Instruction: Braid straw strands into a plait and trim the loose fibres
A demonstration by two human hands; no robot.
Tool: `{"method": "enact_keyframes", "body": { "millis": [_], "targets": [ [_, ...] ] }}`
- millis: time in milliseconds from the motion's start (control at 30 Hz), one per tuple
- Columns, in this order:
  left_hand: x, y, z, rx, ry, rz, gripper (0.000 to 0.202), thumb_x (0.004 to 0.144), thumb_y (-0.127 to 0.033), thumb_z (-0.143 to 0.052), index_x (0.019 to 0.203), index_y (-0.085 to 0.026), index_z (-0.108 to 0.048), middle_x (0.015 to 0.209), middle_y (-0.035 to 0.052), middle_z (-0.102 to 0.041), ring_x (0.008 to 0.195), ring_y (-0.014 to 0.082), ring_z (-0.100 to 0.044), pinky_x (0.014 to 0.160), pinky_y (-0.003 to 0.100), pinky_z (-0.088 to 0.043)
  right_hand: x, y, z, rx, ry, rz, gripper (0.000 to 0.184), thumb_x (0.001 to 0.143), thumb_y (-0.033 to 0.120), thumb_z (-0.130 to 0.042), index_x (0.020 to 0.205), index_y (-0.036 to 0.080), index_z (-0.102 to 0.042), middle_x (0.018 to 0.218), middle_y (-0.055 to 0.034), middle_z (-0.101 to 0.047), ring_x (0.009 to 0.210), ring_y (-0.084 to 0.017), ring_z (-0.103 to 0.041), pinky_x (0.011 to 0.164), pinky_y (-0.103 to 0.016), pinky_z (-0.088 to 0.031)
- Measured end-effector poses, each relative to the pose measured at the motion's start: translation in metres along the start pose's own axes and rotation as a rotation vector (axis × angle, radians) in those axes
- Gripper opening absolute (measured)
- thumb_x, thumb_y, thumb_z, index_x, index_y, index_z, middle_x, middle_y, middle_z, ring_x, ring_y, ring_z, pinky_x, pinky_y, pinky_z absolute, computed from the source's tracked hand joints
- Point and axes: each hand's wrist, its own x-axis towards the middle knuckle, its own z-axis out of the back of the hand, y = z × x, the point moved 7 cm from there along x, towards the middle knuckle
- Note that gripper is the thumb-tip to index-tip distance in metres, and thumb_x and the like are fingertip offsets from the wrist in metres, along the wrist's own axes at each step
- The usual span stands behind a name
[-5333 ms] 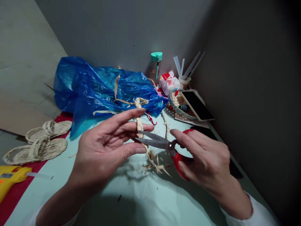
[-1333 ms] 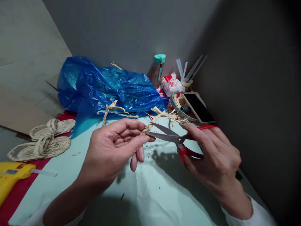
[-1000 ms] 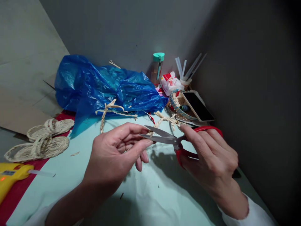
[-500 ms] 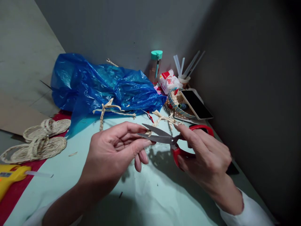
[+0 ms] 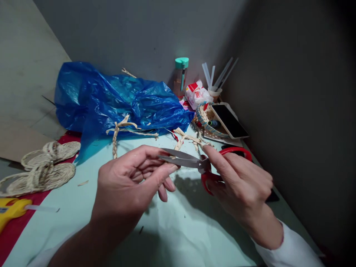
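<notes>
My right hand point(image 5: 240, 181) grips red-handled scissors point(image 5: 185, 160), its fingers through the loops. Their grey blades point left and are nearly together, reaching across the fingertips of my left hand point(image 5: 136, 174). Thumb and forefinger of that hand pinch a small piece of pale straw point(image 5: 172, 157), mostly hidden by the blades and fingers. Just beyond my hands, a tied straw braid point(image 5: 115, 139) and loose pale straw strips point(image 5: 186, 138) lie on the light green tabletop point(image 5: 178, 237).
A crumpled blue plastic bag point(image 5: 122, 100) spreads across the back. Woven straw sandals point(image 5: 52, 178) and a yellow glue gun point(image 5: 12, 211) lie at left. At back right are a bottle point(image 5: 180, 79), tissue pack point(image 5: 197, 95), glue sticks point(image 5: 219, 76), a basket point(image 5: 205, 116) and a phone point(image 5: 229, 120).
The scissor blades have closed from a wider gap to nearly together over the straw. My view has shifted slightly, so the background sits a little further left.
</notes>
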Motion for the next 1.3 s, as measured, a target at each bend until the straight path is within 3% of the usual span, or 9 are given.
{"method": "enact_keyframes", "body": {
  "millis": [233,433,533,633,733,867,1000,1167,1300],
  "targets": [
    [0.004,0.002,0.004,0.012,0.011,0.021,0.011,0.073,-0.016,-0.078,0.074,-0.017,-0.067,0.061,-0.0023,-0.072,0.045,0.0116,-0.065,0.043,0.019,-0.053,-0.008,-0.009,-0.006,0.016,0.013,-0.07,0.026,0.085,0.005,-0.061,0.108,0.017,-0.066,0.06,0.0022,-0.062,0.049,-0.009,-0.052,0.05,-0.024,-0.036],
    [0.008,0.003,0.006,0.073,0.011,-0.018,0.005,0.076,-0.016,-0.074,0.079,-0.021,-0.074,0.069,-0.0014,-0.077,0.045,0.0081,-0.058,0.042,0.016,-0.048,-0.013,-0.042,-0.016,0.441,0.05,-0.501,0.025,0.082,0.01,-0.061,0.103,0.022,-0.066,0.077,-0.0006,-0.067,0.059,-0.012,-0.059,0.055,-0.025,-0.048],
    [0.009,0.003,0.008,0.118,-0.004,-0.045,0.012,0.076,-0.017,-0.074,0.083,-0.025,-0.08,0.074,-0.0018,-0.079,0.059,0.0138,-0.068,0.06,0.022,-0.058,-0.016,-0.054,-0.021,0.637,0.053,-0.761,0.016,0.082,0.019,-0.066,0.098,0.019,-0.068,0.071,0.0005,-0.062,0.052,-0.011,-0.055,0.048,-0.025,-0.047],
    [0.011,0.001,0.009,0.109,0.023,-0.073,0.012,0.074,-0.019,-0.076,0.078,-0.028,-0.082,0.071,-0.003,-0.079,0.072,0.018,-0.072,0.078,0.027,-0.06,-0.014,-0.055,-0.024,0.752,0.091,-0.871,0.012,0.082,0.023,-0.068,0.093,0.019,-0.069,0.064,0.0036,-0.058,0.042,-0.008,-0.049,0.04,-0.021,-0.042],
    [0.014,0.002,0.009,0.062,0.092,-0.074,0.009,0.076,-0.022,-0.077,0.074,-0.029,-0.081,0.066,-0.004,-0.077,0.064,0.0124,-0.068,0.067,0.019,-0.056,-0.012,-0.054,-0.026,0.848,0.139,-0.924,0.009,0.081,0.025,-0.07,0.089,0.02,-0.068,0.058,0.0055,-0.056,0.039,-0.007,-0.047,0.037,-0.018,-0.039],
    [0.02,0.007,0.007,0.073,0.185,-0.057,0.009,0.079,-0.019,-0.075,0.075,-0.026,-0.078,0.066,-0.0046,-0.074,0.052,0.0068,-0.056,0.05,0.013,-0.045,-0.019,-0.048,-0.039,1.073,0.404,-1.002,0.018,0.084,0.036,-0.071,0.09,0.019,-0.067,0.054,0.0051,-0.056,0.036,-0.007,-0.047,0.033,-0.017,-0.035],
    [0.024,0.012,0.0,0.099,0.292,-0.058,0.007,0.081,-0.018,-0.071,0.078,-0.023,-0.073,0.074,-0.0032,-0.069,0.062,0.0091,-0.061,0.057,0.015,-0.048,-0.024,-0.035,-0.047,1.31,0.654,-0.964,0.029,0.088,0.045,-0.067,0.076,0.018,-0.064,0.057,0.0022,-0.06,0.039,-0.008,-0.051,0.033,-0.016,-0.036],
    [0.022,0.024,-0.009,0.045,0.423,0.037,0.008,0.087,-0.026,-0.067,0.09,-0.022,-0.072,0.073,0.0002,-0.069,0.064,0.0114,-0.058,0.059,0.018,-0.045,-0.023,-0.039,-0.051,1.273,0.51,-0.999,0.028,0.084,0.045,-0.072,0.09,0.018,-0.067,0.067,-0.0008,-0.067,0.047,-0.01,-0.057,0.038,-0.017,-0.041],
    [0.018,0.031,-0.016,-0.016,0.512,0.133,0.022,0.088,-0.036,-0.064,0.093,-0.019,-0.077,0.054,-0.0007,-0.064,0.045,0.0087,-0.045,0.046,0.019,-0.035,-0.024,-0.04,-0.055,1.263,0.381,-1.003,0.028,0.079,0.04,-0.078,0.093,0.02,-0.065,0.065,0.0031,-0.064,0.044,-0.007,-0.05,0.041,-0.019,-0.04]
  ]
}}
